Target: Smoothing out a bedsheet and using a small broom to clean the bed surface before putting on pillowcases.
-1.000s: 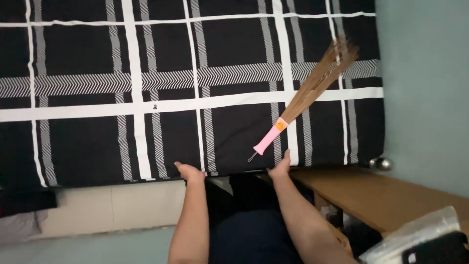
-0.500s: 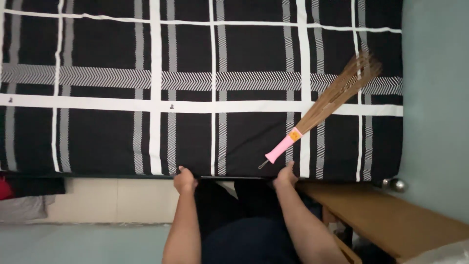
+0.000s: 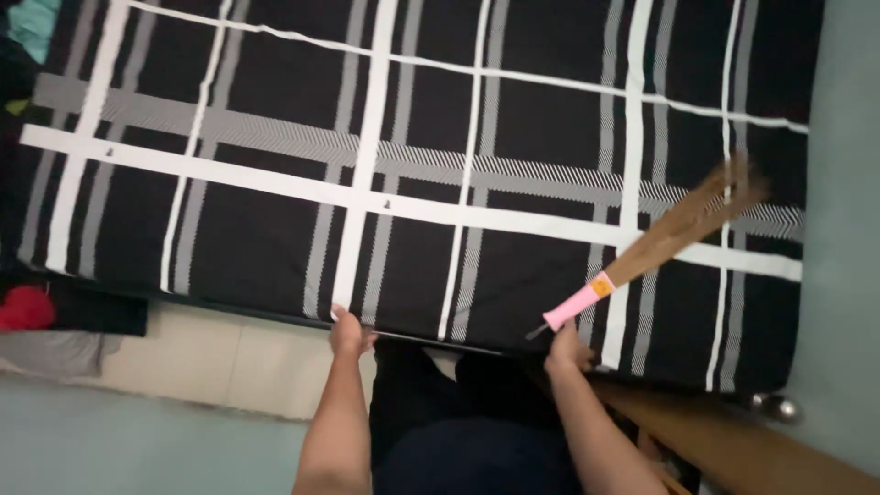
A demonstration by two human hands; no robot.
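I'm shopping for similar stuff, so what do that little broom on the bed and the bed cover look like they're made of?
The broom looks like a bundle of thin brown plant sticks, dry and matte, fanning out at the tip; its pink handle seems smooth plastic. The bed cover appears to be woven cloth, matte black with white and grey stripes, pulled flat. Both hands are at its edge.

Fingertips of both hands, left point(image 3: 348, 332) and right point(image 3: 568, 346), were hidden under the bed point(image 3: 275, 220) edge. Bed ran off frame top and left. Broom point(image 3: 655, 252) bristles blurred.
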